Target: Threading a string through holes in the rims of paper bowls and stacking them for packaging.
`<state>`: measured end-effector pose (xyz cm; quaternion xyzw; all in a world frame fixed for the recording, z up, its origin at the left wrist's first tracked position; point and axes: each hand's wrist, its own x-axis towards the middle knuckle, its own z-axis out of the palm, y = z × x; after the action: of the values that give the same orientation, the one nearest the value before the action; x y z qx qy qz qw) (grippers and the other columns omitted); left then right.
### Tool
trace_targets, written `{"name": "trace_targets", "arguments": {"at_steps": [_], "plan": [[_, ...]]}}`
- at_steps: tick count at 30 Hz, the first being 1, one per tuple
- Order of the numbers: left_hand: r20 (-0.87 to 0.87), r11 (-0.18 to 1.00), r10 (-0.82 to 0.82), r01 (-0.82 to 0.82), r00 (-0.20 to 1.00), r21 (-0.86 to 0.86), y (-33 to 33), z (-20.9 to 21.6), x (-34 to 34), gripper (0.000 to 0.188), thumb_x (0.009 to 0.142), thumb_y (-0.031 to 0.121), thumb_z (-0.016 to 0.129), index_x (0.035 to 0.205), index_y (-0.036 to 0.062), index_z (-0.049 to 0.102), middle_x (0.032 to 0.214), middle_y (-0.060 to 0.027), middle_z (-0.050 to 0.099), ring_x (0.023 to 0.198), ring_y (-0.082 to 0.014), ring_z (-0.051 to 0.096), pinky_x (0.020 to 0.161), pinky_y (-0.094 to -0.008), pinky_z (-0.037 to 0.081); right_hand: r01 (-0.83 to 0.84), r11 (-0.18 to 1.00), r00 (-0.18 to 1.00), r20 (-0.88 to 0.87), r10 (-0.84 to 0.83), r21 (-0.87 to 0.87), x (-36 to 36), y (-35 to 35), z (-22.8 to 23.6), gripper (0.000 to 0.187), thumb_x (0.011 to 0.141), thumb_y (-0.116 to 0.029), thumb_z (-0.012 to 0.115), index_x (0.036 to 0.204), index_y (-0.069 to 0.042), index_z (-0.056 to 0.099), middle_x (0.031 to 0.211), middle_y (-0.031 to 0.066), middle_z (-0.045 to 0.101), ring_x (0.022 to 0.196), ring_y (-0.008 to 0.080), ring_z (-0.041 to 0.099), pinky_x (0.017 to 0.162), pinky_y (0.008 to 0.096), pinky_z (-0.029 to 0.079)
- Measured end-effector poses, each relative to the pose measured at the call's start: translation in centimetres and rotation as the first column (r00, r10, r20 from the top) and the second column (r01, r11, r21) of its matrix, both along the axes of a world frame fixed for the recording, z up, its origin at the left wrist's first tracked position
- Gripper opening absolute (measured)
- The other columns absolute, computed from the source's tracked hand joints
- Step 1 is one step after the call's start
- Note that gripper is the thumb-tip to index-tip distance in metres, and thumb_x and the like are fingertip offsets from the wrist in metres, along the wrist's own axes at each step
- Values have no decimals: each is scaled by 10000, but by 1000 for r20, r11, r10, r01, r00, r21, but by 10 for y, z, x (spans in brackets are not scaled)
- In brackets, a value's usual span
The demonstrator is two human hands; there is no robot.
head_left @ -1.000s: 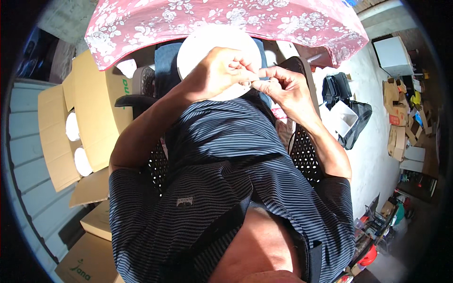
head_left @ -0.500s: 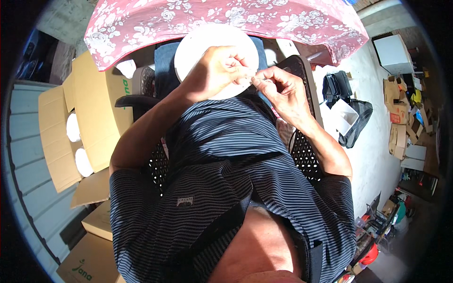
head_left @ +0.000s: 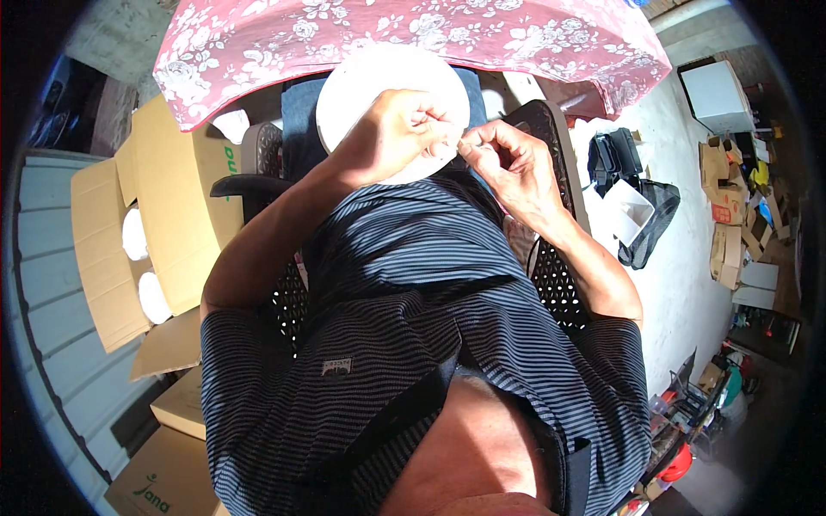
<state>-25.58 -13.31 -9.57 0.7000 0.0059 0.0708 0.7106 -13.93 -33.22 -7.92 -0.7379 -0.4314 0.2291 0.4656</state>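
Observation:
A round white plate-like disc [head_left: 366, 77] rests over my lap, very bright in the sunlight. Above its middle is my left hand [head_left: 400, 133], fingers curled in and thumb pressed to them. My right hand [head_left: 516, 168] is at the disc's right edge, its thumb and forefinger pinched close to the left fingertips. Whatever sits between the fingertips is too small and washed out to make out. Dark blue cloth [head_left: 301, 116] shows under the disc.
A table with a pink floral cloth [head_left: 413, 30] stands just ahead. Chair armrests [head_left: 249, 185] flank me. Open cardboard boxes [head_left: 181, 215] holding white round things are at left. On the floor at right lie a black bag [head_left: 658, 224] and a white container [head_left: 626, 211].
Both hands stay nearly in place, with the fingertips still close together. The right fingers and the disc have shifted very slightly left.

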Motion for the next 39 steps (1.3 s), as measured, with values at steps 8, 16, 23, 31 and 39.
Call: {"name": "trace_targets", "arguments": {"at_steps": [8,16,23,31,39], "plan": [[38,966,-62,69,997,-249,-2,-1,3,150,1032,105,606,1051,-32,664,858,-36,635,735,-87,569,654,-232,463,-29,999,999,-24,29,-24,-4,1,8,85,976,-72,710,1002,8,700,819,-51,645,732,7,522,638,199,423],[-31,942,-65,51,997,-331,-2,5,2,128,1007,76,666,1044,-47,658,843,-26,627,690,-53,525,597,-199,414,58,985,996,-71,-47,160,-9,4,-1,105,968,-124,701,962,-19,697,715,-76,544,653,10,432,571,221,377],[-65,947,-119,93,991,-306,-1,10,0,101,991,36,683,997,-65,675,787,-40,636,610,-49,509,533,-205,398,66,995,989,-137,-55,77,-8,1,8,112,985,-113,679,979,-1,684,747,-73,548,688,11,457,610,209,400],[-34,953,-248,237,968,-188,6,6,1,129,1027,68,636,1002,-56,662,797,-34,603,605,-59,470,531,-214,377,48,998,985,-166,-43,28,-10,2,14,138,1025,-119,651,1002,17,655,777,-67,541,707,13,451,616,211,394],[-62,916,-336,311,940,-252,10,2,2,170,1046,95,601,1025,-67,649,812,-39,589,651,-67,477,563,-213,384,45,998,988,-151,-39,34,-10,2,14,149,1026,-126,652,1015,22,655,776,-63,540,712,16,456,622,211,399]]}}
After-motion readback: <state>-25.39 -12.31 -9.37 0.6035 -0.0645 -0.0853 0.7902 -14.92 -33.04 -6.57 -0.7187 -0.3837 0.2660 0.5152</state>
